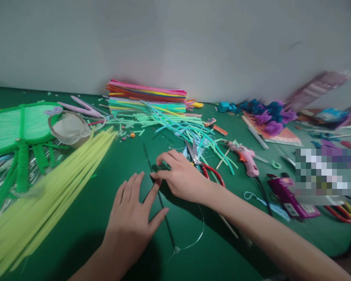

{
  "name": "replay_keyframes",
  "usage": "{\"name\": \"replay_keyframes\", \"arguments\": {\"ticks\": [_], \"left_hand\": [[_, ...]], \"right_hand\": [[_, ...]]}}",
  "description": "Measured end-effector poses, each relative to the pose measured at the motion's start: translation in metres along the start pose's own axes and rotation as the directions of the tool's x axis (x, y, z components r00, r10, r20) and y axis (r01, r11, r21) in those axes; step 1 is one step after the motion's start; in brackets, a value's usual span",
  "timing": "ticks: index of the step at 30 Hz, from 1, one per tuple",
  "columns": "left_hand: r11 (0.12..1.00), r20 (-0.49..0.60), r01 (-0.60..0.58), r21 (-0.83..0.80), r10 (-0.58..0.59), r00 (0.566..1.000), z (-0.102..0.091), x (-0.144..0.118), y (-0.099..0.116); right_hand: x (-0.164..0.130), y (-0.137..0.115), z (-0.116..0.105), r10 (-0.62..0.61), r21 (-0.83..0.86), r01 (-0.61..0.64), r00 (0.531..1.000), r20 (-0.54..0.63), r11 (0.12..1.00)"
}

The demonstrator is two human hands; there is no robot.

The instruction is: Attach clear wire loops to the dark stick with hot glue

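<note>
Right hand (183,177) fingers pinched on thin dark wire (160,201), left hand (133,212) fingers flat, spread, pressing it

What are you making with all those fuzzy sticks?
A person is working on a green table. The left hand lies flat, pressing on a thin dark rod. The right hand pinches something small at the rod, where a fine clear thread loops away. Yellow-green pipe cleaners lie to the left, red-handled scissors and a pink glue gun to the right.

Two bare forearms, sleeveless, no rings or watch
</note>
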State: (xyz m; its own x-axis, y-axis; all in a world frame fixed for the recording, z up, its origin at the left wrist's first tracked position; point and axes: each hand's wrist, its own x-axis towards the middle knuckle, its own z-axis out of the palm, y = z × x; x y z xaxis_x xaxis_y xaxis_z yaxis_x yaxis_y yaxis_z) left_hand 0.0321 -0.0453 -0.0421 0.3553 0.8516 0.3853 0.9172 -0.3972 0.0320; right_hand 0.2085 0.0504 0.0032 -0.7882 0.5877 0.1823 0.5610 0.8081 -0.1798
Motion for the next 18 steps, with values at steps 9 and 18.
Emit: {"name": "replay_keyframes", "arguments": {"ticks": [9, 18], "left_hand": [[1.0, -0.011, -0.002, 0.008, 0.002, 1.0, 0.002, 0.001, -0.002], [1.0, -0.016, 0.006, -0.026, -0.007, 1.0, -0.001, -0.001, 0.001]], "right_hand": [[-0.004, 0.007, -0.011, 0.044, 0.109, -0.04, 0.998, -0.037, 0.993], [-0.004, 0.002, 0.001, -0.163, -0.205, 0.145, 0.984, -0.075, 0.968]]}}
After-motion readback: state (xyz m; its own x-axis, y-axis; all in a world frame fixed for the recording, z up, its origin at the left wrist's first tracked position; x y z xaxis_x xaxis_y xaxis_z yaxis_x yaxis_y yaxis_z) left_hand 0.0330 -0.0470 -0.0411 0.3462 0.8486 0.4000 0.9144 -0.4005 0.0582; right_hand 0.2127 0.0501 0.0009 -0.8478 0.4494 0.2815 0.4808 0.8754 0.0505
